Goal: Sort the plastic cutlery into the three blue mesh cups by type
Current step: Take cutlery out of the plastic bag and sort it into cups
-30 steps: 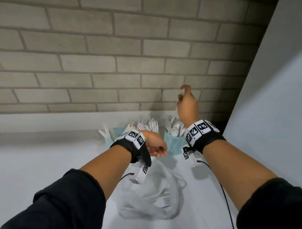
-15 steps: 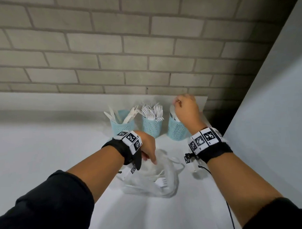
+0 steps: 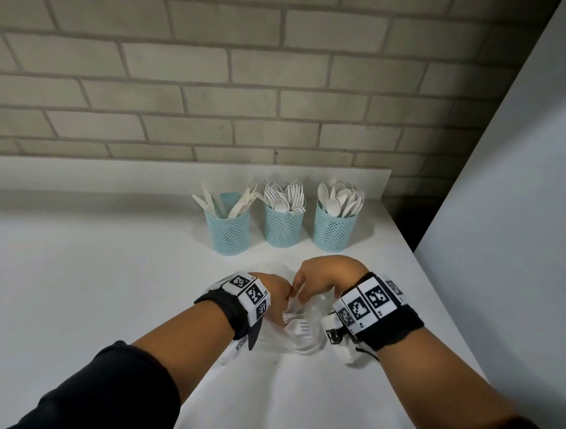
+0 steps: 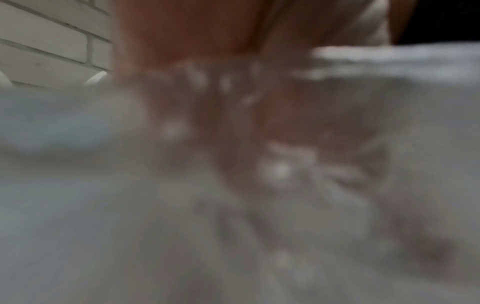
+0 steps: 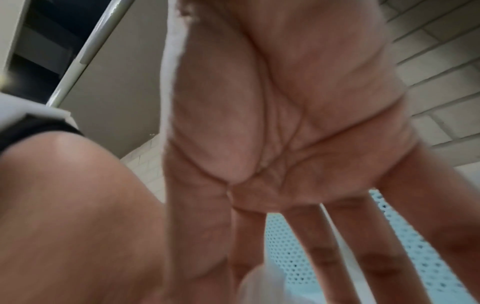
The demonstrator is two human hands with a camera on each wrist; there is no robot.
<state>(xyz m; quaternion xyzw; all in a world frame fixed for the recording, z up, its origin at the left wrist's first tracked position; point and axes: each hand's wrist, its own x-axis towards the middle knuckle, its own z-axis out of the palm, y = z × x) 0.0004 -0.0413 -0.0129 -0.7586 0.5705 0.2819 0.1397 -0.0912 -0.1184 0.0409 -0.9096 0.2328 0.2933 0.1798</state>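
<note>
Together, hands over bag, near table edge

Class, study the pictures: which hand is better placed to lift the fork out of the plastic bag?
Right hand. Its fingers reach straight down into the plastic bag near the fork; the left hand seems busy holding the bag's edge.

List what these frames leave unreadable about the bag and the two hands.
- Bag contents: in the head view only one fork head shows through the clear plastic bag; both hands cover the rest.
- Left hand: its fingers are hidden behind the hand in the head view; the left wrist view is blurred by plastic.
- Right hand: fingers extend downward in the right wrist view, tips blurred, so any pinch is unclear.
</note>
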